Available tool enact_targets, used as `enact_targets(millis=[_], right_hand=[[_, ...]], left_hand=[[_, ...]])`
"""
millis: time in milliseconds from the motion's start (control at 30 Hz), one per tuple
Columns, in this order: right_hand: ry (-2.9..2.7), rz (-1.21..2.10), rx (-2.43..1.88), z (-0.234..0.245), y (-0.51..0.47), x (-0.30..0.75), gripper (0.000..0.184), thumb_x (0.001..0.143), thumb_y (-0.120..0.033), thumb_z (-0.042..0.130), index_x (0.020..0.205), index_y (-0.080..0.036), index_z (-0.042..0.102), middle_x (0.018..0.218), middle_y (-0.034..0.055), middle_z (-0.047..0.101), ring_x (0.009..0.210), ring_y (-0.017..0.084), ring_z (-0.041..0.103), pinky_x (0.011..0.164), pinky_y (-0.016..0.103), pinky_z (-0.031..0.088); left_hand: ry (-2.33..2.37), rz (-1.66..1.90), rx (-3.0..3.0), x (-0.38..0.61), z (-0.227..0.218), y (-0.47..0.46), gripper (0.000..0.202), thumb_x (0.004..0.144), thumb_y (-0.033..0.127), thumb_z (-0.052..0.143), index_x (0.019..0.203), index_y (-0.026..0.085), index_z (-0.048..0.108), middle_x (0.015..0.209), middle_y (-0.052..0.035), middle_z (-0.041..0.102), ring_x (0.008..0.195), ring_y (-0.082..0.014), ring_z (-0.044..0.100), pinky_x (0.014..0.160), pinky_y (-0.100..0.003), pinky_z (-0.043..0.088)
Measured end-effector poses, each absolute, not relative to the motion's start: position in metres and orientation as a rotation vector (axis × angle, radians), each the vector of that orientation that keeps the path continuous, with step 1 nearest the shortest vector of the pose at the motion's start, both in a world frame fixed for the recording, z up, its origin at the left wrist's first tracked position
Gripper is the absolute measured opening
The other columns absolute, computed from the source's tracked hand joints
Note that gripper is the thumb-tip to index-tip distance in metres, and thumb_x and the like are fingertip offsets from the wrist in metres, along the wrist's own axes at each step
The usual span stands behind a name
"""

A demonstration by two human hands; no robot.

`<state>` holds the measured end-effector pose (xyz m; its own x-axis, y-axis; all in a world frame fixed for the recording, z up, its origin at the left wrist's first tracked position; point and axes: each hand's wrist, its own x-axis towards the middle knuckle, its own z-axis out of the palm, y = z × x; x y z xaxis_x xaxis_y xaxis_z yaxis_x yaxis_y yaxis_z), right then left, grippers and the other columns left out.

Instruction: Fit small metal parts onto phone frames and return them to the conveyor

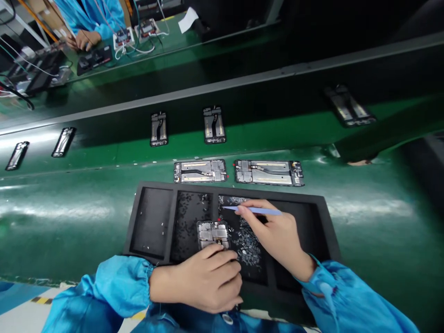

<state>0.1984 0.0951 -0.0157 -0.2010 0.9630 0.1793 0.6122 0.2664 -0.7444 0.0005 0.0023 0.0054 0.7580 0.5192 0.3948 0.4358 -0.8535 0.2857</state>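
Observation:
My left hand [211,277] is closed over the lower part of an opened phone [209,230], its bare inner frame showing above my fingers. The phone rests over a black foam tray [152,186] with several compartments. In my right hand [277,231] a light purple pair of tweezers [256,210] is pinched, tips pointing left at the upper edge of a compartment. That compartment holds many tiny dark and silvery parts [248,247]. The one to its left holds small black pieces [189,222]. Whether the tips grip anything is too small to tell.
Two opened phones [200,171] [268,172] lie sideways just beyond the tray. Farther off, several more phones [214,125] stand spaced along a green strip [132,150] behind a ledge. Across the bench, a person in blue sleeves [111,18] works near cables and devices [123,39].

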Motion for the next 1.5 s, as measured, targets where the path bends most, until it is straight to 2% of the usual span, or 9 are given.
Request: enact_targets(millis=[167, 333, 500, 633, 800, 933, 1200, 1367, 1500], right_hand=[[-1.849, 0.771, -1.485, -0.013, 0.096, 0.195, 0.028, 0.094, -0.047, 0.062, 0.086, -0.022, 0.071, 0.075, 0.0009, 0.079, 0.061, 0.018, 0.074, 0.055, 0.025, 0.053], [-1.789, 0.867, -1.554, -0.015, 0.099, 0.192, 0.029, 0.091, -0.049, 0.064, 0.083, -0.022, 0.073, 0.075, 0.0013, 0.079, 0.064, 0.019, 0.075, 0.056, 0.027, 0.054], [-1.706, 0.956, -1.557, -0.01, 0.1, 0.196, 0.033, 0.091, -0.049, 0.062, 0.082, -0.021, 0.075, 0.081, 0.0048, 0.079, 0.072, 0.023, 0.077, 0.06, 0.03, 0.059], [-1.579, 0.994, -1.509, 0.01, 0.094, 0.201, 0.028, 0.091, -0.046, 0.065, 0.094, -0.02, 0.075, 0.078, 0.0051, 0.079, 0.07, 0.023, 0.076, 0.065, 0.033, 0.063], [-2.042, 1.008, -1.099, 0.024, 0.093, 0.184, 0.022, 0.1, -0.032, 0.053, 0.096, -0.023, 0.072, 0.091, 0.0066, 0.077, 0.084, 0.022, 0.074, 0.074, 0.033, 0.062], [-2.214, 1.062, -0.863, 0.014, 0.101, 0.165, 0.023, 0.103, -0.028, 0.046, 0.094, -0.022, 0.066, 0.087, 0.0062, 0.073, 0.086, 0.021, 0.071, 0.075, 0.034, 0.06], [-2.371, 1.048, -0.832, 0.013, 0.11, 0.16, 0.021, 0.103, -0.026, 0.045, 0.099, -0.022, 0.064, 0.091, 0.0043, 0.073, 0.087, 0.019, 0.071, 0.081, 0.034, 0.059], [-2.395, 1.072, -0.763, 0.017, 0.112, 0.162, 0.017, 0.103, -0.024, 0.044, 0.101, -0.023, 0.061, 0.095, 0.0057, 0.071, 0.091, 0.019, 0.071, 0.077, 0.031, 0.06], [-2.453, 1.156, -0.8, 0.024, 0.112, 0.16, 0.015, 0.103, -0.028, 0.046, 0.101, -0.025, 0.06, 0.097, 0.0041, 0.071, 0.09, 0.019, 0.071, 0.079, 0.032, 0.059]], left_hand=[[0.768, 0.627, 2.748, -0.002, -0.002, 0.002, 0.048, 0.096, 0.051, 0.049, 0.106, 0.008, 0.069, 0.115, -0.0159, 0.067, 0.114, -0.0312, 0.059, 0.102, -0.044, 0.045], [0.703, 0.475, 2.74, -0.004, -0.006, -0.001, 0.066, 0.094, 0.068, 0.043, 0.114, 0.009, 0.066, 0.126, -0.0176, 0.062, 0.128, -0.0358, 0.05, 0.115, -0.049, 0.035], [0.643, 0.411, 2.739, -0.004, -0.008, 0.0, 0.064, 0.096, 0.064, 0.041, 0.116, 0.009, 0.064, 0.123, -0.0177, 0.062, 0.124, -0.0363, 0.053, 0.113, -0.05, 0.035], [0.62, 0.43, 2.738, -0.003, -0.009, 0.002, 0.062, 0.096, 0.061, 0.042, 0.116, 0.008, 0.064, 0.12, -0.0183, 0.063, 0.122, -0.0362, 0.054, 0.11, -0.05, 0.036], [0.583, 0.469, 2.723, -0.002, -0.012, 0.004, 0.062, 0.094, 0.062, 0.046, 0.113, 0.007, 0.066, 0.115, -0.0191, 0.064, 0.116, -0.037, 0.056, 0.103, -0.048, 0.04], [0.582, 0.445, 2.707, -0.001, -0.011, 0.004, 0.06, 0.096, 0.06, 0.044, 0.114, 0.007, 0.066, 0.108, -0.0178, 0.064, 0.104, -0.0316, 0.059, 0.098, -0.045, 0.042], [0.534, 0.476, 2.655, -0.005, -0.01, 0.005, 0.054, 0.096, 0.056, 0.047, 0.109, 0.008, 0.067, 0.106, -0.0166, 0.065, 0.107, -0.0342, 0.056, 0.094, -0.044, 0.041], [0.535, 0.53, 2.658, -0.004, -0.011, 0.005, 0.052, 0.095, 0.056, 0.049, 0.107, 0.008, 0.068, 0.103, -0.0162, 0.065, 0.106, -0.0343, 0.057, 0.093, -0.044, 0.042], [0.535, 0.55, 2.658, -0.004, -0.013, 0.004, 0.053, 0.095, 0.056, 0.049, 0.106, 0.008, 0.069, 0.103, -0.0165, 0.064, 0.106, -0.0347, 0.058, 0.092, -0.044, 0.042]])
